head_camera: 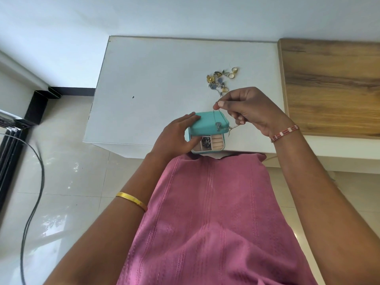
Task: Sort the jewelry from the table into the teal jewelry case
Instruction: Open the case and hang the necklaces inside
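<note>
The teal jewelry case stands at the near edge of the white table, its lid raised partway over a pink tray with compartments; one compartment holds dark jewelry. My left hand grips the left side of the case, thumb at the tray, fingers on the lid. My right hand pinches a thin silver chain necklace that hangs over the lid with a small pendant, its tail trailing off to the right. A pile of loose jewelry, gold rings and blue flower pieces, lies farther back on the table.
A wooden surface adjoins the table on the right. A white wall runs behind. Glossy floor tiles lie to the left, with a black cable and a dark frame. My pink garment fills the lower middle.
</note>
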Available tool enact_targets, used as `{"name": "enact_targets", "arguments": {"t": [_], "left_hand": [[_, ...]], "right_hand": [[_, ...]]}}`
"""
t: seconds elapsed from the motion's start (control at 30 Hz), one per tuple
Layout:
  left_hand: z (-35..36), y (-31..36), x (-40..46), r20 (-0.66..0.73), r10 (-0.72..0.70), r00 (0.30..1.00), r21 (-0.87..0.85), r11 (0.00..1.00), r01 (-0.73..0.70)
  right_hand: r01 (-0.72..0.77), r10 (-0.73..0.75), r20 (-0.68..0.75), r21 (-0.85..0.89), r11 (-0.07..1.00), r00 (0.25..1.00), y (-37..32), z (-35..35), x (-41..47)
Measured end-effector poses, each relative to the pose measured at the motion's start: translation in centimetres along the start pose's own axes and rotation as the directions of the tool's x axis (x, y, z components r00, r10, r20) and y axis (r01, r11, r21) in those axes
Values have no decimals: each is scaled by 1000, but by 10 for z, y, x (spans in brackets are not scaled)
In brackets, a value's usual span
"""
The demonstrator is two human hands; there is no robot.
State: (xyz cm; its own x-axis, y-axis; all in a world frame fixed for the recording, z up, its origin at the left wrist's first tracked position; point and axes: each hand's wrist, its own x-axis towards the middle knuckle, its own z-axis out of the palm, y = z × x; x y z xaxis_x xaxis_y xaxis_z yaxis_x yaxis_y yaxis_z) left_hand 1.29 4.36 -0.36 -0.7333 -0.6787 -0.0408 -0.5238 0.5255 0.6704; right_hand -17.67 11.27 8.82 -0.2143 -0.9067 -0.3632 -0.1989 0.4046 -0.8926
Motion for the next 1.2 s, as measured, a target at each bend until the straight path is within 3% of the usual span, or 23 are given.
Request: {"name": "enact_targets", "arguments": {"t": [0.13,0.3,0.6,0.8,1.07,1.2], "left_hand": [[-5,1,10,-45,-5,999,-90,996,1],[-8,-1,27,-50,-196,979,-353,921,166],[-15,-6,50,19,-367,930,-642,709,292],[-11,-11,60,90,-475,875,-740,557,379],[-13,-11,67,152,-460,875,-778,490,393],[-14,-13,68,171,-473,864,-776,476,414]], "right_hand": [[31,-31,-10,11,999,999,-7,-5,-5],[71,-71,20,17,997,997,-21,-15,-15],[81,-50,97,-344,935,994,-18,7,-5],[104,-72,87,-445,889,994,8,36,29],[180,-187,33,-478,860,982,21,57,65],[222,-296,-62,-521,824,953,28,64,76]]}}
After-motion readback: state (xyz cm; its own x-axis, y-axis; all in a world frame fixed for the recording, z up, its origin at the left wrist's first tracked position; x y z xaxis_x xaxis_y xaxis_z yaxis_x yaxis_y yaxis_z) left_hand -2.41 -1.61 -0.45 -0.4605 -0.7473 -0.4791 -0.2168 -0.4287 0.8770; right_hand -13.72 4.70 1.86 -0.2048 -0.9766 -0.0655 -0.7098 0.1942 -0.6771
